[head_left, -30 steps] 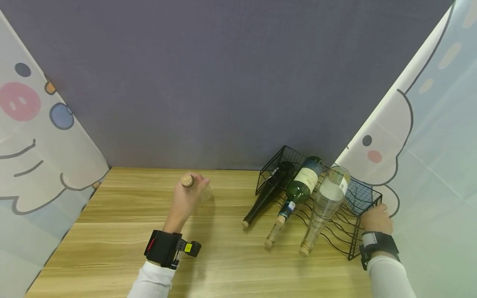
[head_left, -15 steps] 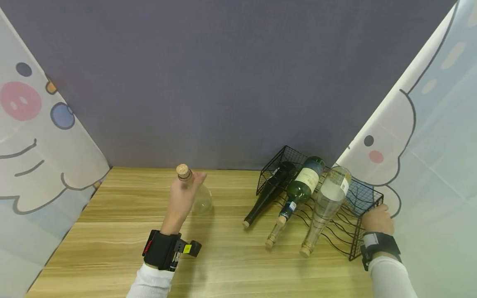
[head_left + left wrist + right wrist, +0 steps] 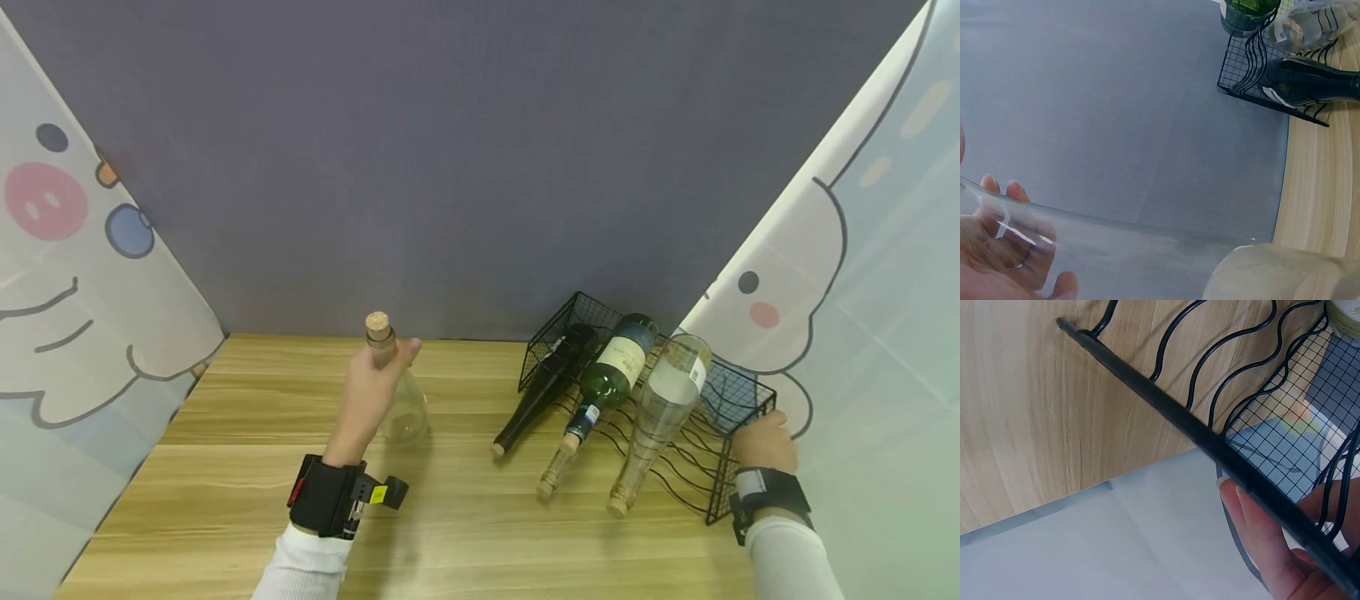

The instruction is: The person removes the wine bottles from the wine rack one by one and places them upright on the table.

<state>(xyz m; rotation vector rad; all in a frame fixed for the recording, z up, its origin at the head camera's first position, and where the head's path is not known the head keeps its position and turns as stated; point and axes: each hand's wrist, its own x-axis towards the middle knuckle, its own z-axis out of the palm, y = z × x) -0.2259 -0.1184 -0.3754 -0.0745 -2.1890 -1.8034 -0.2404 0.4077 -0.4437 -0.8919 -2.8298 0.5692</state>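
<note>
Above the counter (image 3: 247, 433) at left, a clear bottle (image 3: 405, 412) is pointing its cork (image 3: 377, 321) up, nearly upright, the left hand (image 3: 367, 392) clasping its neck. At right, the right hand (image 3: 765, 442) is gripping a wire rack (image 3: 1204, 439), where a dark bottle (image 3: 546, 382), a green bottle (image 3: 603, 385) and two see-through bottles (image 3: 663, 408) are lying, necks pointing near and left.

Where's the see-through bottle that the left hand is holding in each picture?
Head: the clear bottle is left of centre, with the left hand around its neck.
Left wrist: the clear bottle stretches along the bottom.
Right wrist: not in it.
Shared landmark: the black wire rack shows in all three views.
</note>
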